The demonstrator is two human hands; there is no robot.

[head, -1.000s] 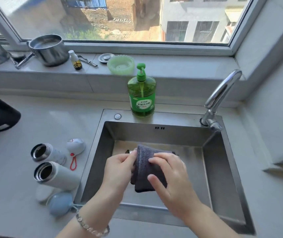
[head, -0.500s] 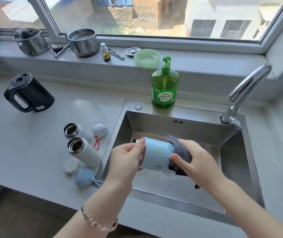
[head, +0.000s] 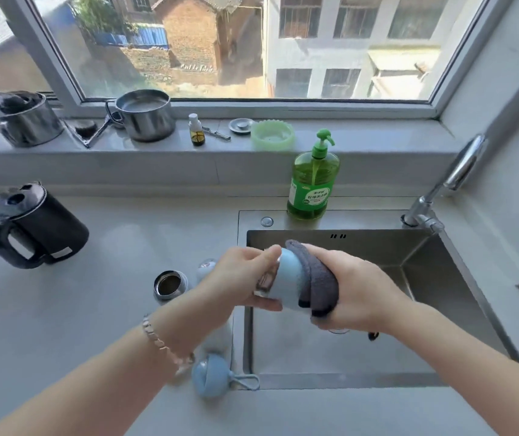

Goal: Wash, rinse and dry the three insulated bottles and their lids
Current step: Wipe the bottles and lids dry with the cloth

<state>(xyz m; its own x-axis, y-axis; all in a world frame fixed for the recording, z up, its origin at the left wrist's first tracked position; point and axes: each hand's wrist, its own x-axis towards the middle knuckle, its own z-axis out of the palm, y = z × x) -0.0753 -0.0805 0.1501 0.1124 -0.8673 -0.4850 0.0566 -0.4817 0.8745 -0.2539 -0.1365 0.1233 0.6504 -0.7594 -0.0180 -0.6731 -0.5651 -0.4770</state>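
One blue bottle (head: 289, 280); soap label (head: 311, 196) blurred

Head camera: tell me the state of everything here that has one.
blue bottle: uncapped, held sideways over the sink
grey cloth: wrapped round the bottle's base
left hand: grips the bottle's mouth end
right hand: grips the cloth round the bottle
white bottle: uncapped, on the counter
blue lid: off, on the counter
faucet: no water running
soap bottle: upright, mostly full
kettle: lid closed
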